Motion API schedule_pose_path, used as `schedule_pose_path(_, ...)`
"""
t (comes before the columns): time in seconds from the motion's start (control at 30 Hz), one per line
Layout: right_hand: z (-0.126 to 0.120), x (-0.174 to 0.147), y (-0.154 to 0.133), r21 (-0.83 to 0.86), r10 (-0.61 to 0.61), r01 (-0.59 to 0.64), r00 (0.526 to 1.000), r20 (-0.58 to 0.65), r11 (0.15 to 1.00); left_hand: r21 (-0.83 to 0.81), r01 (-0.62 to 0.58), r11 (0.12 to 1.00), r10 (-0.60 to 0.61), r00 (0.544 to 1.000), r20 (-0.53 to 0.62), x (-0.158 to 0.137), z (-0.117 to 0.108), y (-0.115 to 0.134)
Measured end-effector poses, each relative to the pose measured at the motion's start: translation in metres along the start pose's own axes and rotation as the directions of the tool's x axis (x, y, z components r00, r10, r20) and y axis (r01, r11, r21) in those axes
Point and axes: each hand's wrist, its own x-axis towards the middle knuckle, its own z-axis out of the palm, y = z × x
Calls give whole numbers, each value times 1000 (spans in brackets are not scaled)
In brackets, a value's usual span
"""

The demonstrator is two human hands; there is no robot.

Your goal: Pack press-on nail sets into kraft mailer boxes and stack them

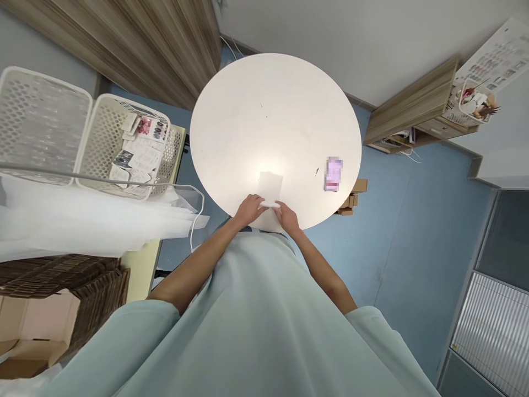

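Note:
A thin white sheet [270,184] lies at the near edge of the round white table, its near end rolled or folded into a narrow bundle [269,204]. My left hand [250,209] pinches the left end of this bundle, fingers closed. At the bundle's right end, the thumb and fingers of my right hand [288,218] are closed on it too. Whether anything is wrapped inside the bundle cannot be seen.
The round table [273,105] bears a blurred pink-purple object [333,174] at right. White baskets stand at left, one holding cards [142,151]. Below them are white foam-like sheets [91,220] and stacked cardboard [99,300]. A cable [202,207] hangs left of the table.

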Motion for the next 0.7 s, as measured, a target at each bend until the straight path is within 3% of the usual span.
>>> schedule_pose_path(0.1,-6,24,-4,65,126,-123,991,-45,990,21,202,979,-202,979,14,18,-10,4)
schedule_pose_path(0.2,-10,42,-10,60,209,-205,974,-90,977,21,328,945,-328,944,18,27,-12,8)
schedule_pose_path(0.3,-12,49,-18,-39,165,-172,976,-140,984,-16,385,923,-385,921,-61,28,-7,15)
schedule_pose_path(0.37,-14,49,-22,-156,33,-52,992,-118,986,-6,336,942,-332,927,-173,28,-5,22)
schedule_pose_path(0.43,-17,48,-24,-241,-93,82,995,-34,967,54,183,982,-165,957,-237,27,-4,27)
schedule_pose_path(0.53,-19,47,-21,-287,-188,198,980,64,937,122,-41,992,62,983,-173,28,-5,29)
schedule_pose_path(0.7,-11,39,-15,-326,-202,224,974,98,919,135,-114,984,124,990,-68,20,-5,18)
